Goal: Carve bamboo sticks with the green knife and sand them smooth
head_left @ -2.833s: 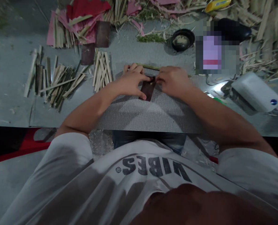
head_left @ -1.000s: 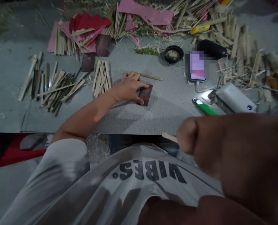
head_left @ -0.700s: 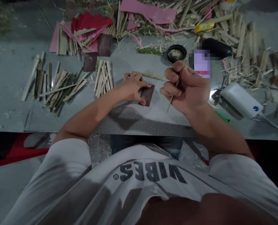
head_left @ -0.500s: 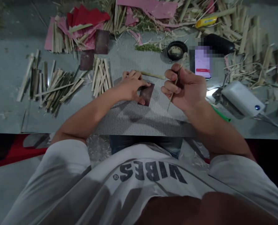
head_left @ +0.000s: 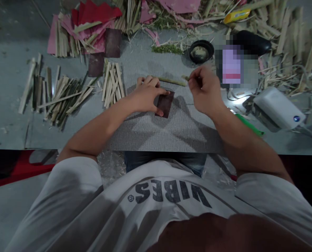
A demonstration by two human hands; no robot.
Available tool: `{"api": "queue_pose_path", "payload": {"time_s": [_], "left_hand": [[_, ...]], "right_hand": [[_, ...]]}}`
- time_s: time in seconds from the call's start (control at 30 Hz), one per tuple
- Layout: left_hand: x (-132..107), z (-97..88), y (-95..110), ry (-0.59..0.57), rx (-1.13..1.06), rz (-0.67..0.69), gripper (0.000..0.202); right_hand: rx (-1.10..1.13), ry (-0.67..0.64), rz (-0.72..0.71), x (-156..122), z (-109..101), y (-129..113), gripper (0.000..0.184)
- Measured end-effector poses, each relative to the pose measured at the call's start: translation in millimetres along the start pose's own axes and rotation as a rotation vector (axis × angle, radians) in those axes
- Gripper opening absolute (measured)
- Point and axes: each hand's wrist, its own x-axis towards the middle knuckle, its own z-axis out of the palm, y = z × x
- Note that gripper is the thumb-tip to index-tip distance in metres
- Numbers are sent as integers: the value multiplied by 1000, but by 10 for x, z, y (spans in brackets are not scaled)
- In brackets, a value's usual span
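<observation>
My left hand rests on the grey cloth-textured surface, its thumb and a finger spread and pressing down a small dark brown rectangle that looks like sandpaper. Beyond those fingertips lies a thin bamboo strip, running sideways. My right hand is closed in a pinch just right of that strip. A short end of a thin bamboo stick pokes out at its fingertips; the rest is hidden by the hand.
Cut bamboo sticks lie left of my hand, with a looser pile farther left. A black round dish stands behind my right hand. To the right are a white box with a cable and a yellow tube.
My right hand has turned over and lowered the bamboo stick from upright towards the table beside the lying strip. My left hand stays on the brown piece. The view has shifted slightly.
</observation>
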Motion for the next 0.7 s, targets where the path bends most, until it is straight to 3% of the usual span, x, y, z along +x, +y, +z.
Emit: {"api": "queue_pose_path", "payload": {"time_s": [0.1,0.17,0.43,0.7], "left_hand": [[-6,-14,-11,12,-4,-8,99],[-10,-24,-17,6,-2,-23,99],[-38,-37,39,18,7,-51,100],[-53,-80,90,-11,-27,-73,97]], "right_hand": [[-467,-9,-95,-22,80,114,9],[-582,-86,-97,-26,180,153,16],[-646,-117,-116,-57,417,89,20],[-723,-161,-112,58,279,84,18]]}}
